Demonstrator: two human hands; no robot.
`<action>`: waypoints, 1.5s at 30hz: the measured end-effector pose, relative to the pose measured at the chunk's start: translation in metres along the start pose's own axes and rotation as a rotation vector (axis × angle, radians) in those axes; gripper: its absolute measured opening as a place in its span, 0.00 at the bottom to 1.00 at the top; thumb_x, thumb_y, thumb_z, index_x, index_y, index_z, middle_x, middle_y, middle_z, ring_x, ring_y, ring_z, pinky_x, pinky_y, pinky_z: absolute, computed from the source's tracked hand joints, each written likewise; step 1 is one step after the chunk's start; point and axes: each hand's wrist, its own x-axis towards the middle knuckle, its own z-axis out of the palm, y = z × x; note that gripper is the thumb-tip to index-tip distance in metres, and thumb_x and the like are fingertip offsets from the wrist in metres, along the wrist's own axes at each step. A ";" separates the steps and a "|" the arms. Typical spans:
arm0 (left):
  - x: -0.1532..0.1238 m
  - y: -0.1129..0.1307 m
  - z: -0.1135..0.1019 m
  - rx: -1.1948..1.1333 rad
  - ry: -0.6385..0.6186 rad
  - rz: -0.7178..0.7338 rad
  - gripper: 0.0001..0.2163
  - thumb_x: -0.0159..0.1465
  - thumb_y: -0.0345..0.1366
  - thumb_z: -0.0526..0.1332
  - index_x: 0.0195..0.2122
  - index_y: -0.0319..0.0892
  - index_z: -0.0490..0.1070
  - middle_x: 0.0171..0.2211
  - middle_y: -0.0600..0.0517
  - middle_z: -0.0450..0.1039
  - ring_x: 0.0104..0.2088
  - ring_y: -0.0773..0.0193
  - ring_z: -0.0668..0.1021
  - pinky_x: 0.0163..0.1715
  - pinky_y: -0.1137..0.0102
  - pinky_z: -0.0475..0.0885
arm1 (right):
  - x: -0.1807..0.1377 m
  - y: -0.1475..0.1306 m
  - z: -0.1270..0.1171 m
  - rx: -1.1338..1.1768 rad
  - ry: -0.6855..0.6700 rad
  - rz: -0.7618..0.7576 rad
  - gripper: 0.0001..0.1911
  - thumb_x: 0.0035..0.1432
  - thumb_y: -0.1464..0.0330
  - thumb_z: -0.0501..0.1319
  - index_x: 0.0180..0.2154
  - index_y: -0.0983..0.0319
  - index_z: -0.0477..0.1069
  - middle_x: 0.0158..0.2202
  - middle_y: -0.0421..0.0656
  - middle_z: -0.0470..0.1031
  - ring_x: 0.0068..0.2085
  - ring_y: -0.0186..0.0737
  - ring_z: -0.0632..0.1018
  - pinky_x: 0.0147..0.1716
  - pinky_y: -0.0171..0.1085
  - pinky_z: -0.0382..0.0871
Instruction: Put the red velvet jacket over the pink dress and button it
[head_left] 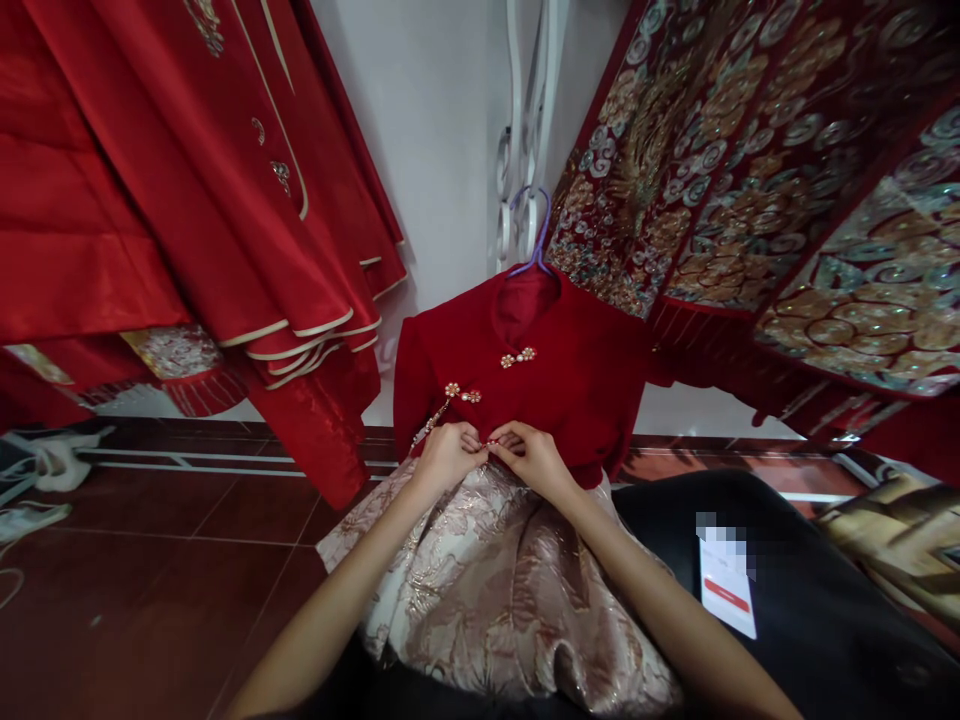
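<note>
Pinched grip, left hand (452,452) and right hand (531,457), probably on small clasp (488,445), deep-red jacket (581,375), gold flower fastenings (519,357)

One camera, worn on the head, looks forward and down, from quite near, at the left hand (452,458) and the right hand (534,458).

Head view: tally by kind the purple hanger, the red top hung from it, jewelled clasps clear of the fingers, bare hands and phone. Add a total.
Purple hanger: 1
Red top: 1
Upper clasp and lower clasp: 2
Left hand and right hand: 2
Phone: 1
Total: 7
</note>
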 end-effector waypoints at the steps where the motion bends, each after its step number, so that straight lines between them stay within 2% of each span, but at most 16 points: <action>1: 0.000 0.000 0.000 -0.001 0.000 0.002 0.04 0.50 0.31 0.65 0.28 0.39 0.73 0.27 0.50 0.79 0.31 0.63 0.81 0.33 0.72 0.75 | 0.000 0.000 0.001 -0.004 0.018 -0.004 0.06 0.55 0.66 0.62 0.35 0.62 0.74 0.31 0.42 0.76 0.32 0.35 0.78 0.33 0.34 0.74; 5: 0.000 0.002 -0.001 -0.020 0.002 -0.014 0.03 0.50 0.29 0.64 0.28 0.39 0.74 0.27 0.50 0.79 0.31 0.63 0.81 0.33 0.73 0.75 | -0.002 0.001 0.005 -0.028 0.074 -0.037 0.05 0.56 0.67 0.61 0.35 0.62 0.73 0.31 0.42 0.75 0.31 0.35 0.77 0.32 0.33 0.73; 14: -0.001 0.005 -0.004 -0.067 -0.028 -0.040 0.04 0.51 0.29 0.63 0.27 0.37 0.76 0.27 0.49 0.80 0.31 0.63 0.81 0.34 0.72 0.75 | -0.009 -0.003 0.011 -0.186 0.110 -0.134 0.04 0.57 0.70 0.59 0.36 0.61 0.72 0.31 0.42 0.73 0.32 0.36 0.75 0.36 0.36 0.73; 20: 0.001 -0.001 -0.007 -0.107 -0.055 -0.011 0.05 0.51 0.31 0.64 0.28 0.37 0.77 0.28 0.48 0.80 0.30 0.61 0.81 0.32 0.72 0.74 | -0.009 0.000 0.015 -0.093 0.146 -0.100 0.05 0.58 0.69 0.58 0.37 0.62 0.71 0.33 0.43 0.74 0.33 0.35 0.76 0.35 0.35 0.75; 27: 0.005 -0.008 -0.008 -0.251 -0.129 0.023 0.07 0.53 0.35 0.64 0.29 0.37 0.78 0.27 0.49 0.78 0.28 0.65 0.78 0.32 0.73 0.72 | -0.004 0.001 0.011 0.079 0.077 0.015 0.08 0.57 0.65 0.60 0.37 0.61 0.69 0.34 0.43 0.76 0.34 0.35 0.78 0.33 0.33 0.76; 31: 0.007 -0.011 -0.013 -0.170 -0.117 0.089 0.07 0.53 0.36 0.66 0.30 0.38 0.77 0.30 0.50 0.76 0.31 0.65 0.77 0.35 0.72 0.72 | -0.001 0.000 0.004 0.126 0.008 0.035 0.09 0.56 0.63 0.61 0.37 0.61 0.69 0.34 0.43 0.76 0.36 0.35 0.78 0.34 0.34 0.76; 34: 0.005 -0.007 -0.021 -0.150 -0.152 0.066 0.09 0.51 0.33 0.66 0.34 0.38 0.75 0.35 0.48 0.75 0.32 0.66 0.78 0.34 0.72 0.73 | 0.002 -0.005 -0.009 0.117 -0.070 0.031 0.10 0.56 0.64 0.61 0.38 0.61 0.71 0.33 0.43 0.77 0.36 0.36 0.79 0.35 0.34 0.74; 37: 0.001 0.002 -0.032 -0.077 -0.151 0.063 0.10 0.52 0.33 0.65 0.36 0.39 0.72 0.36 0.49 0.75 0.32 0.66 0.78 0.33 0.72 0.73 | 0.005 -0.016 -0.023 0.069 -0.032 0.032 0.09 0.56 0.64 0.61 0.39 0.61 0.71 0.33 0.42 0.77 0.35 0.35 0.78 0.34 0.33 0.73; 41: -0.002 0.011 -0.039 0.074 -0.117 0.109 0.08 0.54 0.36 0.65 0.34 0.41 0.74 0.33 0.51 0.76 0.31 0.65 0.77 0.33 0.71 0.71 | 0.004 -0.029 -0.033 -0.037 0.052 0.055 0.08 0.57 0.65 0.59 0.38 0.61 0.71 0.29 0.40 0.75 0.28 0.33 0.76 0.29 0.32 0.71; 45: -0.004 0.014 -0.031 0.184 -0.092 0.119 0.07 0.55 0.39 0.65 0.33 0.42 0.75 0.33 0.51 0.76 0.30 0.65 0.77 0.32 0.72 0.70 | 0.000 -0.026 -0.025 -0.133 -0.027 0.066 0.06 0.55 0.69 0.60 0.37 0.61 0.71 0.27 0.40 0.75 0.27 0.33 0.76 0.30 0.33 0.71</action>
